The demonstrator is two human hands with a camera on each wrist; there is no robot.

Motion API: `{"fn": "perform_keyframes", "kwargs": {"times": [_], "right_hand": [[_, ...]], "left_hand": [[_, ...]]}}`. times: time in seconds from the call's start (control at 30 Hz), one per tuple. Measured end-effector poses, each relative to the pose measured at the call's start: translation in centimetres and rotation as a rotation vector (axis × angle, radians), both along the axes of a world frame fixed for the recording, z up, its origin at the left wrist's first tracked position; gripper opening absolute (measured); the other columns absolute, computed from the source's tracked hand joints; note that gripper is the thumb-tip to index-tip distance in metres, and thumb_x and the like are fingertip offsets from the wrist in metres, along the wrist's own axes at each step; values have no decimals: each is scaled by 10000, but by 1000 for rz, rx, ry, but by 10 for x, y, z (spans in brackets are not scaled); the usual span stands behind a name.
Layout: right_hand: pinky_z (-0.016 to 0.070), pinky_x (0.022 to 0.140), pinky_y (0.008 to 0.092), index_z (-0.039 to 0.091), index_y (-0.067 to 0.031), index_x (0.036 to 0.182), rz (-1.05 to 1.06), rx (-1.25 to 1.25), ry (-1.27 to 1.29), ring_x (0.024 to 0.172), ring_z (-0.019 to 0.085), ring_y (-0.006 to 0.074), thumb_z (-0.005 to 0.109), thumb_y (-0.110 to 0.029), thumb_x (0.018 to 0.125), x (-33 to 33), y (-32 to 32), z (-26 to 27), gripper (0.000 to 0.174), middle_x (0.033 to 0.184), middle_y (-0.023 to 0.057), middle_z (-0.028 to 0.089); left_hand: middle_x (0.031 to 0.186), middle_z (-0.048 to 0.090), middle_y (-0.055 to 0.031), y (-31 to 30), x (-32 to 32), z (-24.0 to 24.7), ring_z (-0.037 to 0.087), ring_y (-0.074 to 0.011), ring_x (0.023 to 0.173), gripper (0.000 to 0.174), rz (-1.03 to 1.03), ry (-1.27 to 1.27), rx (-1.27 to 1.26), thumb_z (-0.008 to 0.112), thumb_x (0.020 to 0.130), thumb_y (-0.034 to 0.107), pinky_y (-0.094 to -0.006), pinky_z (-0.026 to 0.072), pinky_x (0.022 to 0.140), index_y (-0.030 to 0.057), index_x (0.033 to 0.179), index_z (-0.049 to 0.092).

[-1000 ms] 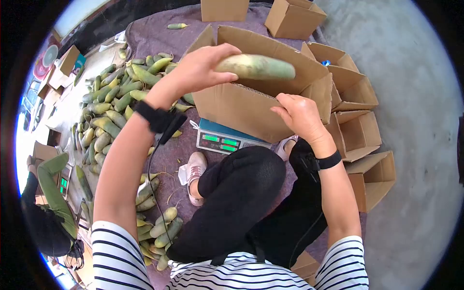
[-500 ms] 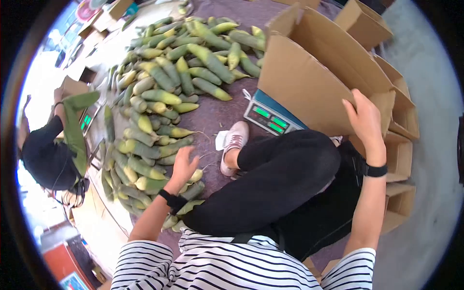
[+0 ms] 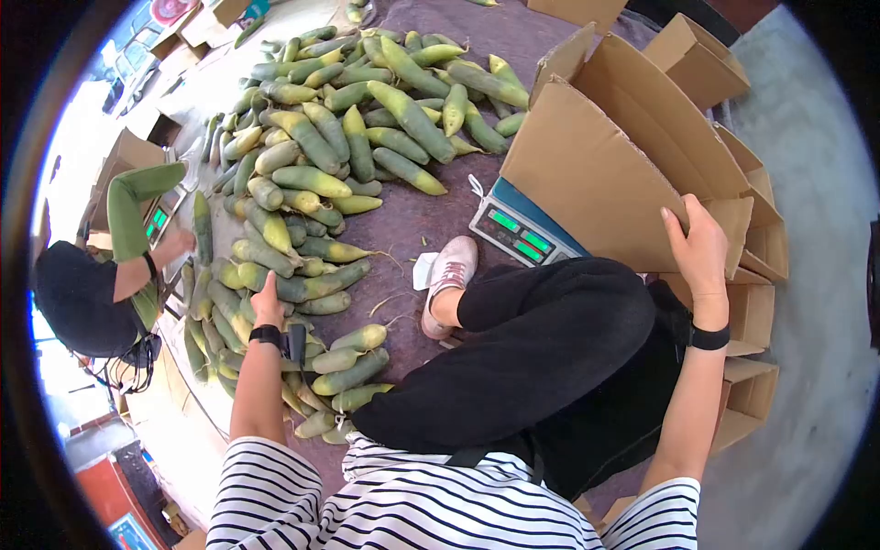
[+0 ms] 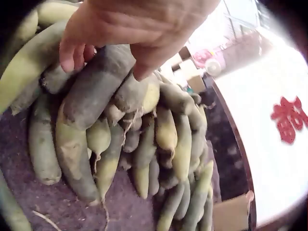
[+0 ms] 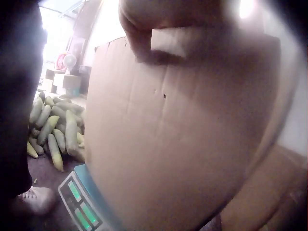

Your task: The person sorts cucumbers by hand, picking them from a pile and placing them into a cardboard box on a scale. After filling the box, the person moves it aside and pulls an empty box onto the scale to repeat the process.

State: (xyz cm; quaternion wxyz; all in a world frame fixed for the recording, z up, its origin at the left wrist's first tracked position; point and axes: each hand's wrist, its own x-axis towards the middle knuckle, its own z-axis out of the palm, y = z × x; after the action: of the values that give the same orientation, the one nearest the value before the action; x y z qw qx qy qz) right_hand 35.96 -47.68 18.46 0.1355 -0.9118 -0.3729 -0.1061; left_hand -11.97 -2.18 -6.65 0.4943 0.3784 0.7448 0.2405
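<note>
step: grabbing a radish [image 4: 94, 89] off the floor pile [image 3: 302, 183], I'd guess
left hand [image 3: 268, 302]: fingers curled round it
right hand [image 3: 701, 243]: gripping the box [image 3: 587, 183] edge
next: lift it clear, swing over to the box

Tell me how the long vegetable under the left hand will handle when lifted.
The long vegetable looks thick and solid, so probably stiff and fairly heavy. Its round tapered body may roll. Lifting it could shift the pile beneath.
</note>
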Motion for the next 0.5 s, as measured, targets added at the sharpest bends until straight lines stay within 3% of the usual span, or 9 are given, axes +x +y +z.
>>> {"fn": "perform_keyframes", "kwargs": {"times": [0.03, 0.1, 0.13, 0.23, 0.3, 0.43, 0.47, 0.5], "right_hand": [[447, 649, 442, 499, -25, 876, -8, -8, -6, 783, 572, 393, 597, -248, 870, 1, 0, -2, 243, 817, 193, 596], [451, 648, 439, 508, -28, 870, -31, -15, -14, 783, 579, 386, 602, -251, 866, 4, 1, -2, 242, 817, 188, 599], [457, 647, 435, 513, -33, 864, -16, 0, -28, 783, 586, 378, 608, -259, 858, 3, 2, -2, 245, 815, 182, 602], [470, 642, 431, 518, -43, 857, 5, 36, -73, 785, 599, 364, 614, -273, 847, 3, 3, -6, 250, 814, 170, 608], [478, 631, 437, 513, -51, 857, 10, 14, -121, 779, 610, 352, 609, -288, 841, 5, 0, -8, 256, 813, 155, 616], [486, 635, 441, 513, -52, 866, -4, 7, -118, 780, 616, 340, 603, -282, 838, 8, -2, -8, 248, 806, 141, 620], [489, 638, 440, 513, -53, 865, 28, 19, -120, 779, 618, 335, 600, -284, 837, 7, -3, -8, 248, 803, 136, 621], [489, 638, 440, 513, -53, 865, 11, 11, -120, 779, 618, 335, 600, -284, 837, 6, -4, -8, 248, 803, 136, 621]], "left_hand": [[713, 517, -49, 6, 0, -5, 422, -169, 525, 418, -10, -1, -1, 733, 781, 407, -356, 248, 428, 56, 860, 520], [898, 649, -97, 20, -2, -16, 632, -228, 712, 448, 93, -53, -21, 776, 745, 312, -377, 479, 530, -2, 1013, 600], [943, 645, -102, 18, -2, -18, 645, -237, 728, 461, 100, -54, 14, 787, 734, 304, -363, 494, 534, 2, 1020, 588], [928, 647, -100, 16, -13, -22, 653, -236, 743, 444, 51, -70, -12, 789, 730, 289, -340, 501, 536, 9, 1008, 586], [910, 646, -89, -5, -8, -26, 640, -207, 710, 418, 18, -209, 61, 774, 737, 281, -308, 477, 517, 20, 998, 576], [875, 625, -64, -93, 50, 20, 570, -144, 626, 407, -133, -47, 206, 745, 743, 314, -261, 415, 469, 19, 962, 569], [906, 616, -56, -109, 68, 32, 568, -125, 692, 403, -210, -86, 199, 734, 771, 261, -258, 437, 544, -5, 1024, 566], [906, 616, -56, -123, 86, 45, 568, -125, 692, 403, -228, -88, 191, 734, 771, 261, -258, 437, 544, -5, 1024, 566]]}}
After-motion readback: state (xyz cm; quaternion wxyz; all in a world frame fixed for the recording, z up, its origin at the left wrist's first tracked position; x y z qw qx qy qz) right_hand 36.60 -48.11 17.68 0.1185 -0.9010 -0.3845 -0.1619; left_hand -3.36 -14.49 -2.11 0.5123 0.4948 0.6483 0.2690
